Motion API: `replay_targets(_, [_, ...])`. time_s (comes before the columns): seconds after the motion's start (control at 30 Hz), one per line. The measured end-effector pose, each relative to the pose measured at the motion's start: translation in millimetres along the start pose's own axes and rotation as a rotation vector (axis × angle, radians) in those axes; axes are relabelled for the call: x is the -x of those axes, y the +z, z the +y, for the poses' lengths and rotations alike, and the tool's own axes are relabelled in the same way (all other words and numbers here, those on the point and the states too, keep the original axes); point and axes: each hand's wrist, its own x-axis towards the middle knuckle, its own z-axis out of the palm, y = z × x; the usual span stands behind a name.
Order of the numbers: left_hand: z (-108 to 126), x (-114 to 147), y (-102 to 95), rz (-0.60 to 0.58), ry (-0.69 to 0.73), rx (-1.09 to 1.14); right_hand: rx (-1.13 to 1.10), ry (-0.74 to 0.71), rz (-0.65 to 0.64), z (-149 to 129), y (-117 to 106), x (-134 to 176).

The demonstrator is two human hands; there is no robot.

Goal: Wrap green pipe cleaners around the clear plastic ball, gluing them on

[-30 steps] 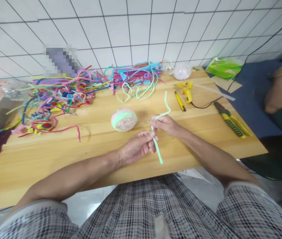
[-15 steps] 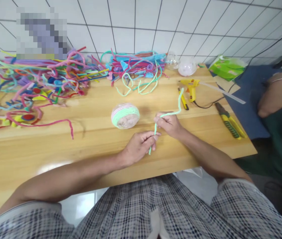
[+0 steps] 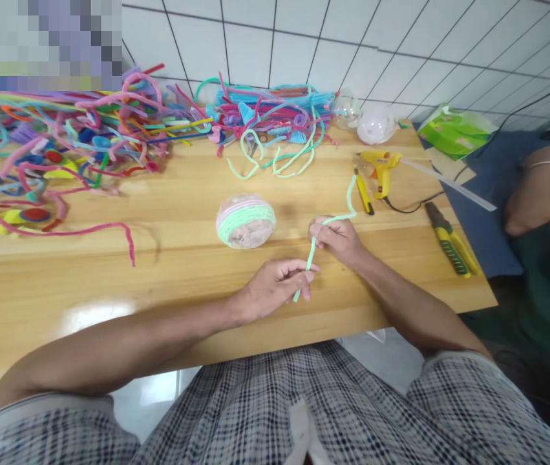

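A mint-green pipe cleaner is stretched between my two hands above the wooden table. My left hand pinches it near its lower end, a short tip sticking out below the fingers. Higher up and to the right, my right hand grips the same pipe cleaner between thumb and fingers, and its bent free end rises beyond the hand. A clear ball wrapped with pink and mint-green bands rests on the table to the left of my right hand, touched by neither hand.
Tangled colourful pipe cleaners cover the back left, with a bundle at back centre. On the right lie a yellow glue gun, a utility knife and pliers. Another clear ball stands behind. A person sits at right.
My head view has shifted a little. Both hands keep hold of the pipe cleaner, and the span between them looks slightly longer. The wrapped ball stays in place.
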Motion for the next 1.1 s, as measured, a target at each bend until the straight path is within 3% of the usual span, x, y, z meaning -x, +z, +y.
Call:
replay_targets(0.1, [-0.9,1.9,0.5,0.026,0.023,-0.041,-0.001,-0.017,0.006,1.9,1.9,1.4])
replay_targets(0.3, [1.6,1.7,1.9,-0.002,-0.067,0.029,0.07,-0.079,0.061,1.7,2.3,4.7])
replay_targets(0.5, [1.1,0.6,0.3,0.067,-0.069,0.118,0.116,-0.075,0.072,-4.4,3.5,5.8])
replay_targets(0.8, [0.0,0.7,1.1,0.061,-0.072,0.079,0.207,-0.123,0.019,-9.3,8.7,7.9])
replay_targets(0.93, [3.6,-0.3,-0.6,0.111,-0.012,0.127,0.222,-0.128,-0.028,-11.2,9.6,9.4])
replay_targets(1.1, [4.7,-2.8,-1.6,0.143,-0.039,0.131,0.259,-0.143,-0.084,-15.4,12.8,12.1])
